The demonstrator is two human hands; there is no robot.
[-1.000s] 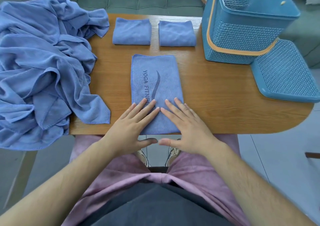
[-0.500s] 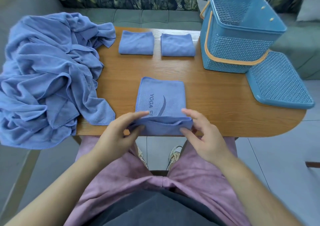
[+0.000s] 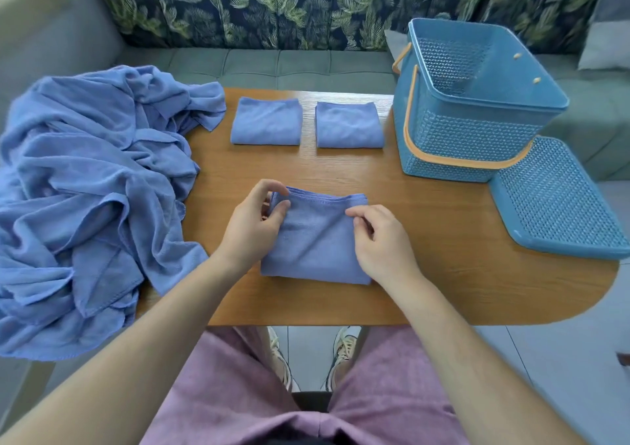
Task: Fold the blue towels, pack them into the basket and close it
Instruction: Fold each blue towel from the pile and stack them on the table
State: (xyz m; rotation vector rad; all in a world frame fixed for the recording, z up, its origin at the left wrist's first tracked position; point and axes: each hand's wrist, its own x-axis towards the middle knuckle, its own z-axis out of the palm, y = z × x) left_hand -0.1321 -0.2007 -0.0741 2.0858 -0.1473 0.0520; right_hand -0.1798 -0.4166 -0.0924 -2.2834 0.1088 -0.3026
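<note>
A blue towel (image 3: 317, 243) lies folded into a small rectangle on the wooden table (image 3: 453, 274), in front of me. My left hand (image 3: 254, 223) pinches its far left corner between thumb and fingers. My right hand (image 3: 380, 240) rests on its right side, with curled fingers pinching the far edge. Two folded blue towels (image 3: 267, 122) (image 3: 349, 125) lie side by side at the back of the table. The blue basket (image 3: 474, 141) with orange handles stands open at the back right. Its blue lid (image 3: 555, 202) lies next to it.
A large heap of unfolded blue towels (image 3: 85, 189) covers the table's left end and hangs over its edge. A grey-green sofa (image 3: 279, 66) runs behind the table. The table's right end is rounded, and the lid overhangs it slightly.
Both hands lifted the towel's near edge and carried it away from me, folding the long towel in half. The printed side is now hidden. The camera has tilted up.
</note>
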